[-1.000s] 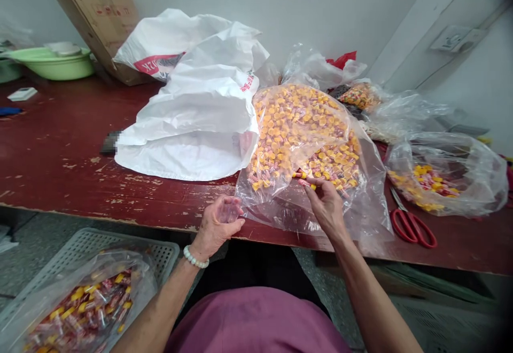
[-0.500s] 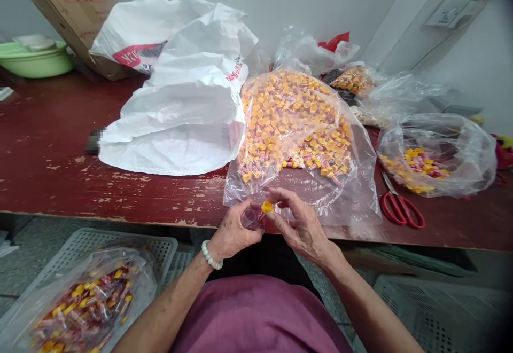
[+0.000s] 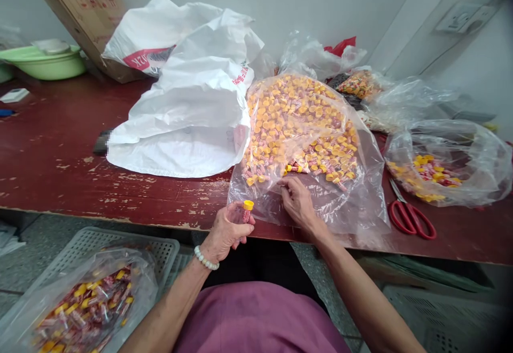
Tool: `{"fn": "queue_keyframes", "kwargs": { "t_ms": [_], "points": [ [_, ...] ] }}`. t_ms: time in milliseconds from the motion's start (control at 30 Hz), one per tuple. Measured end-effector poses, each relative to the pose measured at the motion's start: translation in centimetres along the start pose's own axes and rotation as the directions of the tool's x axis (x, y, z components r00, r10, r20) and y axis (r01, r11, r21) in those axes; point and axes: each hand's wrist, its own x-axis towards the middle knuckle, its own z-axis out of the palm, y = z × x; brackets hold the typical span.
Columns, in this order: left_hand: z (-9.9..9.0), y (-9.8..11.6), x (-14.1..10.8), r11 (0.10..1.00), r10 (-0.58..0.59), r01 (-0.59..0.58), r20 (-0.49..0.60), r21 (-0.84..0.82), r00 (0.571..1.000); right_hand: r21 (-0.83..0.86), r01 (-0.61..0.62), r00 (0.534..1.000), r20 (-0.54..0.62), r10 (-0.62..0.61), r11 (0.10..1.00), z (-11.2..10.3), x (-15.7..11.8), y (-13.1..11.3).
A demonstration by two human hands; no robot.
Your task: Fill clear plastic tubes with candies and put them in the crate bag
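The left hand (image 3: 228,231) holds a yellow-capped tube (image 3: 247,213) nearly upright, apparently so its top sits clear of the grip. To its right, the right hand (image 3: 298,202) curls over the near part of a clear bag (image 3: 363,215) of similar tubes (image 3: 280,120), probably set there for easy reach; whether that hand holds anything cannot be told.

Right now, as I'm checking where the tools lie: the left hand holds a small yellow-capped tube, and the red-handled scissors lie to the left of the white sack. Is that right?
Not quite: the head view shows the red-handled scissors lying to the right of the white sack, not the left. The left hand does hold a small yellow-capped tube.
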Motion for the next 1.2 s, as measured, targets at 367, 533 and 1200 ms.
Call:
{"fn": "queue_keyframes", "kwargs": {
  "t_ms": [367,533,1200],
  "points": [
    [-0.8,0.1,-0.3,0.999,0.023,-0.022,0.028,-0.039,0.999,-0.377,0.039,0.995,0.103,0.0,0.925,0.7,2.2,2.4],
    [1.3,0.4,0.7,0.993,-0.105,0.115,0.263,-0.023,0.959,-0.429,0.018,0.962,-0.239,-0.133,0.903,-9.4,-0.1,2.4],
    [-2.2,4.8,4.5,0.987,0.054,-0.04,0.083,-0.157,0.995,-0.283,0.152,0.974,0.204,-0.096,0.947,4.1,4.7,0.0]
  ]
}}
